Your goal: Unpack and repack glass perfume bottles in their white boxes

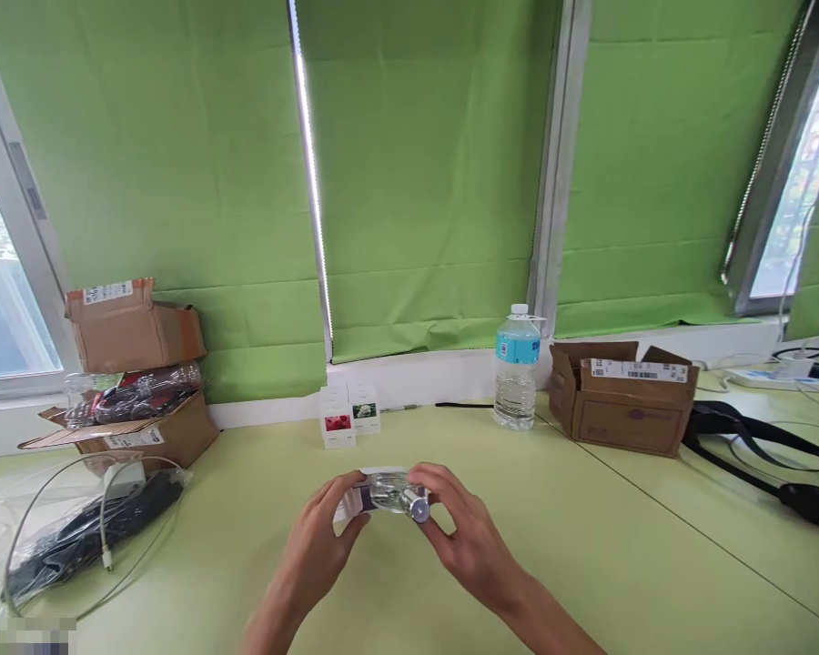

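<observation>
L hand (318, 537) and R hand (468, 537) were both clamped on a small clear plastic pack (389, 492), fingers wrapped round opposite ends, over mid counter (587, 564). White-purple card showed at its L end, silver cap (419, 509) at its R end. Pack looked light, fairly stiff, prob slippery; best grip was the card end, not the cap. Water bottle (517, 375) and cardboard box (621, 400) stood nr back edge.
</observation>
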`<state>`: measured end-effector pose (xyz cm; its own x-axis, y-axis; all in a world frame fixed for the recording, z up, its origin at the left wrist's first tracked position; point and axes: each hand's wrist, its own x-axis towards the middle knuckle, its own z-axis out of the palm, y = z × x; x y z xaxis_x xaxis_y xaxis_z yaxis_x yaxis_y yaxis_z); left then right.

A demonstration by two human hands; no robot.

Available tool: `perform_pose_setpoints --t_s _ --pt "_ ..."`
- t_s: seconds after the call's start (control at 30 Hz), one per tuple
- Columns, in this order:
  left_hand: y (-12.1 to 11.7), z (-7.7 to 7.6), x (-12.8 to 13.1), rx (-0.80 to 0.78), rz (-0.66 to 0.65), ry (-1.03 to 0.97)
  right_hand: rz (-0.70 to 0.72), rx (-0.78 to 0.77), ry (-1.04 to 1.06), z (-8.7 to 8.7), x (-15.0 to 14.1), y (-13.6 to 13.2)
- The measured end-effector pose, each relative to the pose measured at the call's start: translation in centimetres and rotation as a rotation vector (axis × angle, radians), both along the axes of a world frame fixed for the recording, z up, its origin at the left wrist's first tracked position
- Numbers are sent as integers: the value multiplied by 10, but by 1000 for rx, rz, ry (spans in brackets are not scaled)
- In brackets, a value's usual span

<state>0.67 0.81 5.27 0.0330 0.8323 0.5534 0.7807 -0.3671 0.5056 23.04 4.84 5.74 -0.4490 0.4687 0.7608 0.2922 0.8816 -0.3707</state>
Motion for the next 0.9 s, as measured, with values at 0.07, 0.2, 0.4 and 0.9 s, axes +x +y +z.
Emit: perform_pose_setpoints --t_s 0.07,0.2,0.4,0.9 --pt "0 0 0 -32 5 -56 -35 35 -50 -2 0 3" --pt "-2 -1 4 -44 -54 -102 -21 58 -99 0 -4 2" --pt "-3 -5 10 -51 -108 -84 25 -101 -67 5 -5 -3" --pt "-2 -9 13 30 -124 0 29 -162 -160 8 -3 -7"
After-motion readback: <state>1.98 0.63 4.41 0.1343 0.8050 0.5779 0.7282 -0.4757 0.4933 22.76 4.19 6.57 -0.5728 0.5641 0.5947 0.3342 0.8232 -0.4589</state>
